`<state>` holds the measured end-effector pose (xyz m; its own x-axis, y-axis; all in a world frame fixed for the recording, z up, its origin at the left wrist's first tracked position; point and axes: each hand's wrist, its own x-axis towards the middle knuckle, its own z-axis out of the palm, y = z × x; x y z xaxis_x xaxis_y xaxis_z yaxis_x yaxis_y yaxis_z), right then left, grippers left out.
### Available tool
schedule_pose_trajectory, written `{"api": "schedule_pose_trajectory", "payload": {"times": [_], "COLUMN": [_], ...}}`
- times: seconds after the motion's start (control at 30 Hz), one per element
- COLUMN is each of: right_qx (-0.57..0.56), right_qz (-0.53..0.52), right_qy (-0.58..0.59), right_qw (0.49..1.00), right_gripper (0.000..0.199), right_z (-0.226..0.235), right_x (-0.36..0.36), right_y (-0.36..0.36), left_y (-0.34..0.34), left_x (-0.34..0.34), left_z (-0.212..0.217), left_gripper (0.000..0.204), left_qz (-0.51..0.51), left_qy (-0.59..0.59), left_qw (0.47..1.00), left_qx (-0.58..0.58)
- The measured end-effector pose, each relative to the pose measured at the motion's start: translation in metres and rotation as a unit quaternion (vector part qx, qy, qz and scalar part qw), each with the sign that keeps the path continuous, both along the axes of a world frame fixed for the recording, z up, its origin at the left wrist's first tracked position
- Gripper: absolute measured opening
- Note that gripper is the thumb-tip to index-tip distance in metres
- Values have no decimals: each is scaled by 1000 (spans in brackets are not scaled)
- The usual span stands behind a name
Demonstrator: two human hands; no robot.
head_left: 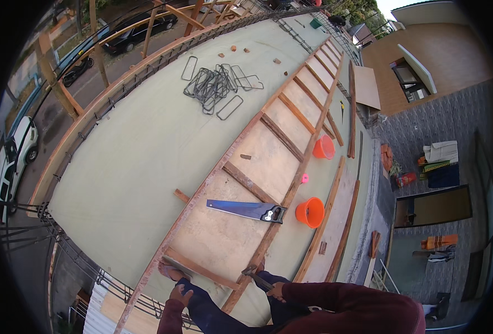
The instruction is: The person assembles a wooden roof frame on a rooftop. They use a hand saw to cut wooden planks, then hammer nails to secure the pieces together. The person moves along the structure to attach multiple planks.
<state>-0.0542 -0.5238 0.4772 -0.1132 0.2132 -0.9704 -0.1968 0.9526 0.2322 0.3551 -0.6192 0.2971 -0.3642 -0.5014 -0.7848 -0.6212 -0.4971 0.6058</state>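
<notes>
I crouch at the near end of a long wooden ladder-like frame (241, 167) that lies on plywood panels. My right hand (278, 289) grips a hammer (256, 276), whose head sits at the frame's right rail. My left hand (179, 293) rests on my left knee, and its fingers are too small to read. My bare left foot (168, 271) stands by the nearest cross batten (199, 268). A blue-bladed handsaw (246, 210) with a black handle lies across the panel ahead of me.
Two orange buckets (310, 212) (324, 147) and a small pink object (304, 178) sit right of the frame. A pile of bent steel stirrups (216, 86) lies far ahead. Rebar cages line the left slab edge. The right edge drops to a paved yard (425, 167).
</notes>
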Motion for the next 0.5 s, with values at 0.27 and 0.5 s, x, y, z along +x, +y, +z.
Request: {"api": "schedule_pose_trajectory", "payload": {"times": [0.27, 0.5], "right_qx": [-120, -284], "right_qz": [-165, -81], "right_qy": [-107, 92], "right_qw": [973, 951], "right_gripper": [29, 31], "right_z": [37, 31], "right_x": [-102, -276], "right_y": [62, 108], "left_y": [56, 35], "left_x": [-50, -107], "left_z": [35, 167], "left_gripper": [40, 46], "left_qz": [-444, 139], "left_qy": [14, -120], "left_qw": [881, 981], "left_qx": [-160, 56]}}
